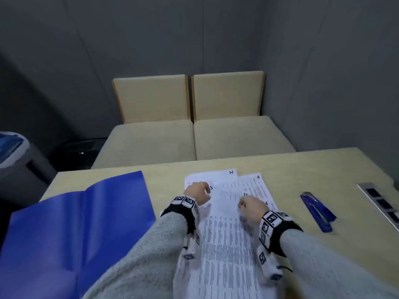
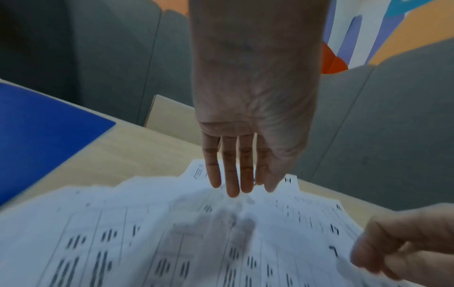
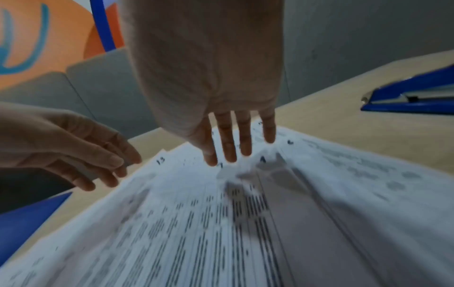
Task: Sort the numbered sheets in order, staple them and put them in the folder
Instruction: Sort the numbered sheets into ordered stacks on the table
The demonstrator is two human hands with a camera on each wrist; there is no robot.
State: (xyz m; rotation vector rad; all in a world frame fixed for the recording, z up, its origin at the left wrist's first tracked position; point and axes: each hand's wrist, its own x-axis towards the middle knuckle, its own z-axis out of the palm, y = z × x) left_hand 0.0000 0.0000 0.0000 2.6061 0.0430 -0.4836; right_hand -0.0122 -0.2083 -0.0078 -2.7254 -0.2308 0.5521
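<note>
Several printed sheets with handwritten numbers lie fanned and overlapping on the beige table, and the wrist views show them too. My left hand hovers over their top left corner, fingers straight and relaxed just above the paper. My right hand is at the top of the pile, fingers curled, and seems to pinch the corner of a rumpled sheet marked 7. An open blue folder lies to the left. A blue stapler lies to the right.
Two beige padded seats stand beyond the table's far edge. A recessed socket strip is set into the table at the right. A grey bin stands on the floor at the left. Grey walls close in behind.
</note>
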